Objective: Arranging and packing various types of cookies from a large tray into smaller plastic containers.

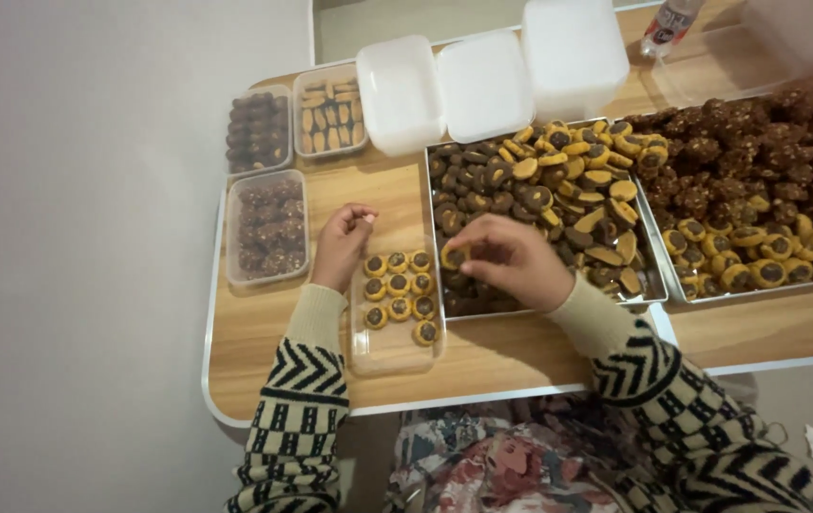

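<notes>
A small round cookie (453, 256), yellow with a dark chocolate middle, sits just left of the frame's centre, pinched between the thumb and fingertips of the right hand (511, 258), which hovers over the near left corner of a metal tray (437, 249) and the right edge of a clear plastic box (392, 353). The right hand is knuckles-up, fingers curled leftward and closed on the cookie, its wrist running down to the right into a cream and black patterned sleeve (672, 399). The clear box lies lengthwise below the hands; its upper half holds rows of the same cookies, about nine of them, and its lower half is bare. The left hand (342, 245) rests at the box's upper left corner, fingers loosely curled in, holding nothing I can make out; whether it touches the box is hard to tell. The metal tray is heaped with more yellow and chocolate cookies, and the right hand hides the ones at its near corner. A second tray (701, 296) to the right carries dark lumpy cookies and more yellow ones, cut off by the frame's right edge. At the upper left of the wooden table (520, 356) stand three filled clear boxes (267, 228), and along the top three white lidded containers (482, 84). A bottle (668, 24) is cut off at the top edge.
</notes>
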